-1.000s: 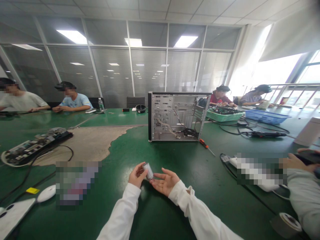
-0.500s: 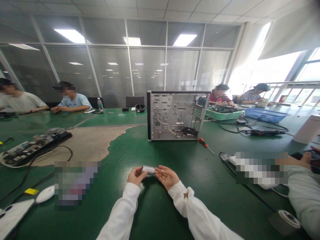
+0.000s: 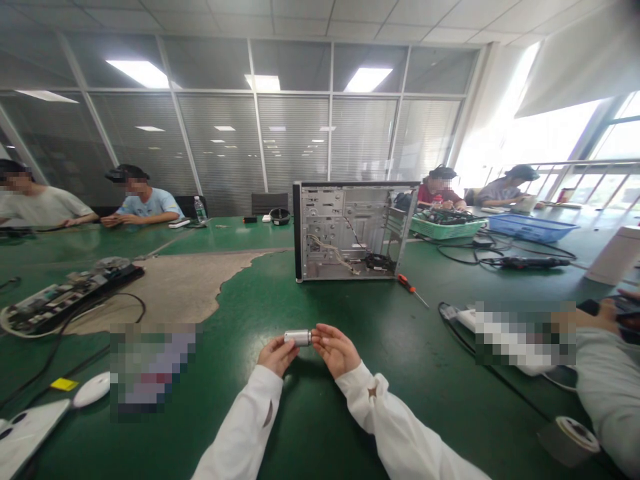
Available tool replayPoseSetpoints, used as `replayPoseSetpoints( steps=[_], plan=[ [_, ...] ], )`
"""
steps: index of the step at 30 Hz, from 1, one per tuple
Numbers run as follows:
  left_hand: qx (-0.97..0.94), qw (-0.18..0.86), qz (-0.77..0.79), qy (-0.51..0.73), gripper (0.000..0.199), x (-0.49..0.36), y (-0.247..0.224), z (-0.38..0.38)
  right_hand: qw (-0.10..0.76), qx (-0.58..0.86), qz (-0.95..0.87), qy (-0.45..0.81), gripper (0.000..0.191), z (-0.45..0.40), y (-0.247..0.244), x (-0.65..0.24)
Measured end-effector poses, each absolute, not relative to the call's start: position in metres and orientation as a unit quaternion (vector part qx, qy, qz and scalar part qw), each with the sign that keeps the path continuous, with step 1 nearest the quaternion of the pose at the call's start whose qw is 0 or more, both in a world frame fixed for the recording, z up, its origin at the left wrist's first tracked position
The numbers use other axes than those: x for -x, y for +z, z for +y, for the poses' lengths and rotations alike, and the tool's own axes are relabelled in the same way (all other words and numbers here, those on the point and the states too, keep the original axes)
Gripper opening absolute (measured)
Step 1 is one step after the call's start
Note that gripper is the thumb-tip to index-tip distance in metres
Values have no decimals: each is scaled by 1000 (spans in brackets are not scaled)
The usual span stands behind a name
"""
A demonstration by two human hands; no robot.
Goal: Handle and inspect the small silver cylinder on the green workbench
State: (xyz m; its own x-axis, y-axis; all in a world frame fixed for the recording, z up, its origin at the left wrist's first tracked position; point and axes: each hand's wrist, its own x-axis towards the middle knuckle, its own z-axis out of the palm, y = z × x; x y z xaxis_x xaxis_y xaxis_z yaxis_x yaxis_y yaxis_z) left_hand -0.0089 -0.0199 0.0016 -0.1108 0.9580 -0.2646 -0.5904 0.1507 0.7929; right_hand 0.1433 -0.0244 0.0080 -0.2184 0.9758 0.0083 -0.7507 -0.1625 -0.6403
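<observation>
A small silver metal cylinder (image 3: pixel 299 338), motor-like in shape, is held level just above the green table. My left hand (image 3: pixel 277 355) is closed on its left end, with the thumb along the near side. At the other end, the fingertips of my right hand (image 3: pixel 337 350) close around the narrow tip; exactly what they grip there is hidden. Beyond both hands stands an open computer case (image 3: pixel 350 230), its bare metal inside, loose cables and a black fan facing me. An orange-handled screwdriver (image 3: pixel 407 285) lies by the case's lower right corner.
To the left are a circuit-board assembly (image 3: pixel 70 293) with cables, a white mouse (image 3: pixel 93 389) and a white phone-like object (image 3: pixel 33 430). On the right are a tape roll (image 3: pixel 569 441), a green basket (image 3: pixel 447 228), a blue basket (image 3: pixel 533 230) and a co-worker's sleeve (image 3: pixel 607 393). Several people sit around.
My left hand has shifted slightly right and its grip has turned, so more of the silver cylinder shows. My right hand stays at the cylinder's right end, nearly unmoved.
</observation>
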Motion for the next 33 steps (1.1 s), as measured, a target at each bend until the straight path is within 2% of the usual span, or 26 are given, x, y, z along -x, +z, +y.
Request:
replayPoseSetpoints(
  steps=[9, 16, 23, 28, 33],
  plan=[
    [-181, 702, 387, 569, 8, 1, 17, -32, 619, 225, -279, 699, 25, -27, 12, -141],
    [-214, 726, 337, 561, 16, 2, 14, -33, 615, 288, -292, 673, 28, -27, 14, -137],
    [-281, 676, 290, 617, 41, 5, 6, -28, 480, 328, -243, 776, 32, -35, 21, -140],
    [-316, 652, 281, 629, 45, 5, 3, -27, 371, 289, -215, 856, 36, -41, 26, -143],
    [-350, 647, 288, 613, 48, 5, 6, -29, 355, 201, -237, 882, 41, -46, 27, -144]
  ],
)
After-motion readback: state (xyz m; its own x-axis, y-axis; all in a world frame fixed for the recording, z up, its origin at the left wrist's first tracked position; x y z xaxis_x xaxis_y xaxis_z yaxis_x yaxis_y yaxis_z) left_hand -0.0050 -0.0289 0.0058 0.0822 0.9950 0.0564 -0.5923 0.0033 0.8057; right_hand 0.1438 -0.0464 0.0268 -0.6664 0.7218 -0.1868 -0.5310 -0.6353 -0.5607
